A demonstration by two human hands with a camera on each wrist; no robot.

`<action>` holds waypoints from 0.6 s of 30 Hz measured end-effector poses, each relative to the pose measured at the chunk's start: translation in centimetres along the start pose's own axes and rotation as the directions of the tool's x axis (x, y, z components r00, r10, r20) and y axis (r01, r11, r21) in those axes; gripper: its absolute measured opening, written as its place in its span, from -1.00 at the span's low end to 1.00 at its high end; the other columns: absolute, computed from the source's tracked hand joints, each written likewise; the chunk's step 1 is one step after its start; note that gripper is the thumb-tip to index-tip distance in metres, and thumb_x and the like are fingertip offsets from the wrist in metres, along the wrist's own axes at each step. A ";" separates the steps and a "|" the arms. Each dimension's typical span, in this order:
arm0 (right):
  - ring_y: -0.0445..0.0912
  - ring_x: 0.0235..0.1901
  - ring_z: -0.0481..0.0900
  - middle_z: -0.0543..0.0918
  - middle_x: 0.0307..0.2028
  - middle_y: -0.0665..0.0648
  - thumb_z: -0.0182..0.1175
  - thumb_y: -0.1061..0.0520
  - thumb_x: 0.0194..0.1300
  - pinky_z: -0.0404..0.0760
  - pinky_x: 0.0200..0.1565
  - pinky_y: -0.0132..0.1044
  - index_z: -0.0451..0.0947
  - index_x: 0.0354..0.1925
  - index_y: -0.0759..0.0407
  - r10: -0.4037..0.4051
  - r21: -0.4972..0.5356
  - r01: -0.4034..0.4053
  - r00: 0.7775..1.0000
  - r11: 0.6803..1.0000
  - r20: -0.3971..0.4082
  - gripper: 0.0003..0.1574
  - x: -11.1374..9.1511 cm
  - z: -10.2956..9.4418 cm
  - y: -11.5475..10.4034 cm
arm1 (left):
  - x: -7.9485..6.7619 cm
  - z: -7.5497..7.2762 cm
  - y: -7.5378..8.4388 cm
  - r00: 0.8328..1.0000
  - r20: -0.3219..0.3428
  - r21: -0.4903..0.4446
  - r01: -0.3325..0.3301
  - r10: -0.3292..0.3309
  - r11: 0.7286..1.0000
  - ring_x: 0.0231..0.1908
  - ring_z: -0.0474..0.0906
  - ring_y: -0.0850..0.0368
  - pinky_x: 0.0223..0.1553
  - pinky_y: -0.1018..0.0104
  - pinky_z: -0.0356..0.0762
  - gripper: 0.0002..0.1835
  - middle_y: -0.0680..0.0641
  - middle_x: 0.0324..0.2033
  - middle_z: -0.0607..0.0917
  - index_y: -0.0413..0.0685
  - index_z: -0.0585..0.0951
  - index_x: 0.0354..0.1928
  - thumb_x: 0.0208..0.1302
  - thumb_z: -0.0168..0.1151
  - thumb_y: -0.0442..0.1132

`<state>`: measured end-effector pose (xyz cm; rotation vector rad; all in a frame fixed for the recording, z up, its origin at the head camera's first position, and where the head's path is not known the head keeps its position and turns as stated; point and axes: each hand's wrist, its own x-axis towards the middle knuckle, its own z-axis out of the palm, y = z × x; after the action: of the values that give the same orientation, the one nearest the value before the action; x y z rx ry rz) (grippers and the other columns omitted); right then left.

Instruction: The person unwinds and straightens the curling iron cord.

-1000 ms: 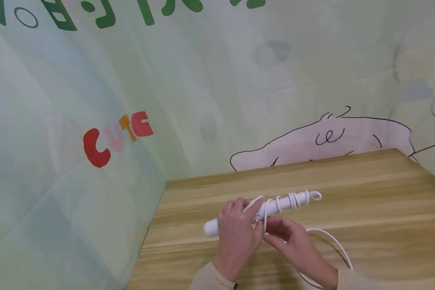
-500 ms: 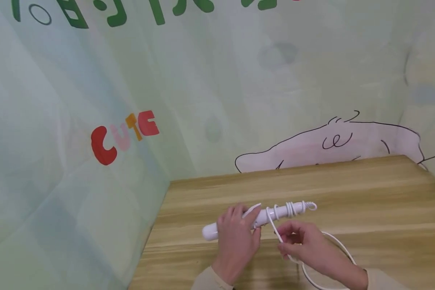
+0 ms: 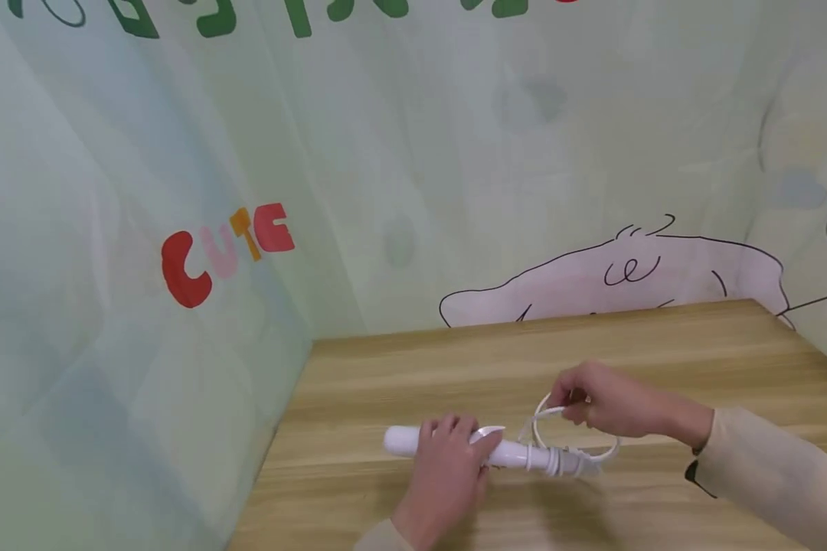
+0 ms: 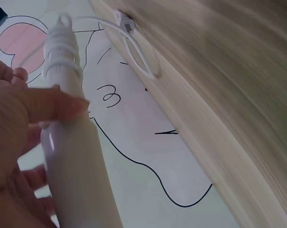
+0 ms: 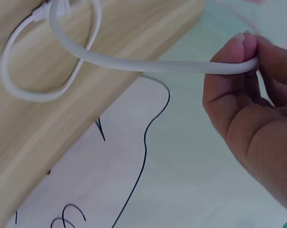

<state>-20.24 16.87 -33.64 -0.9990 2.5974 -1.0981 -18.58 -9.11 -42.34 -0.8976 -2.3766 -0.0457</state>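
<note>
A white curling iron, its cord wound in several turns about the handle end, is held just above the wooden table. My left hand grips it around the middle, near a small raised lever. In the left wrist view, the thumb lies across the barrel, below the cord turns. To the right, my right hand pinches the white cord between thumb and fingers and holds a loop of it above the handle end. That handle end looks blurred in the head view.
The wood-grain table reaches back to a printed cloth backdrop with cartoon drawings and coloured letters. More cloth hangs along the left side. A white plug on the cord's free end appears against the table in the left wrist view.
My right hand has moved up and to the right, lifting the cord from below the curling iron to above it. The iron's handle end has tipped lower, and the left hand keeps its grip.
</note>
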 end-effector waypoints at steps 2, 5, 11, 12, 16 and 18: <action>-0.27 -0.43 0.52 0.60 -0.42 -0.12 0.18 0.53 0.13 0.58 -0.39 -0.32 0.66 -0.33 0.17 -0.055 -0.046 0.055 0.998 0.997 0.007 -0.68 0.3 -0.4 0.6 | -0.4 0.0 -0.1 0.995 0.022 -0.017 -0.094 0.094 0.995 -0.19 0.52 0.13 -0.17 0.18 0.41 -0.53 0.12 -0.25 0.61 0.39 0.71 -0.02 -0.09 0.51 -0.03; -0.26 -0.43 0.54 0.61 -0.40 -0.13 0.19 0.53 0.14 0.60 -0.39 -0.33 0.67 -0.33 0.20 -0.108 -0.054 0.110 0.994 0.993 0.029 -0.70 0.6 -0.7 1.7 | -0.7 -0.2 -0.2 0.973 0.026 -0.083 -0.224 0.227 0.971 -0.17 0.49 0.19 -0.14 0.24 0.39 -0.52 0.17 -0.23 0.61 0.43 0.69 0.01 -0.07 0.49 0.00; -0.26 -0.44 0.53 0.57 -0.41 -0.14 0.21 0.48 0.20 0.59 -0.41 -0.33 0.73 -0.28 0.18 -0.094 -0.069 0.097 0.994 0.993 0.048 -0.71 0.5 0.0 4.6 | -1.1 -0.9 -0.5 0.955 -0.051 -0.335 -0.291 0.292 0.896 -0.11 0.51 0.20 -0.10 0.32 0.39 -0.50 0.15 -0.17 0.64 0.34 0.70 0.04 -0.06 0.48 -0.09; -0.28 -0.42 0.53 0.57 -0.41 -0.14 0.22 0.48 0.19 0.59 -0.39 -0.33 0.73 -0.29 0.17 -0.130 -0.102 0.133 0.991 0.986 0.035 -0.71 0.5 0.4 5.3 | -1.1 -1.0 -0.5 0.959 -0.086 -0.374 -0.284 0.272 0.883 -0.11 0.52 0.20 -0.10 0.32 0.41 -0.50 0.13 -0.17 0.64 0.31 0.71 0.03 -0.08 0.49 -0.11; -0.30 -0.40 0.51 0.58 -0.43 -0.12 0.37 0.41 0.02 0.54 -0.39 -0.39 0.75 -0.40 0.08 -0.390 -0.336 0.352 0.919 0.873 -0.050 -0.75 0.3 2.6 8.5 | -0.2 -1.6 -0.6 0.969 -0.205 -0.467 -0.219 0.135 0.857 -0.13 0.54 0.20 -0.12 0.27 0.45 -0.50 0.10 -0.17 0.63 0.23 0.74 0.00 -0.10 0.53 -0.16; -0.30 -0.42 0.49 0.57 -0.43 -0.11 0.42 0.35 -0.10 0.52 -0.40 -0.39 0.69 -0.45 0.07 -0.463 -0.431 0.373 0.878 0.822 -0.123 -0.78 0.0 4.3 9.7 | 0.5 -2.0 -0.7 0.970 -0.235 -0.474 -0.164 0.055 0.865 -0.15 0.54 0.21 -0.16 0.26 0.45 -0.50 0.11 -0.19 0.63 0.23 0.74 -0.01 -0.12 0.54 -0.18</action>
<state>-23.70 19.27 -43.40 -1.7039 2.9388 -0.8032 -18.27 -9.80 -40.31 -1.1911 -2.1337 -0.6978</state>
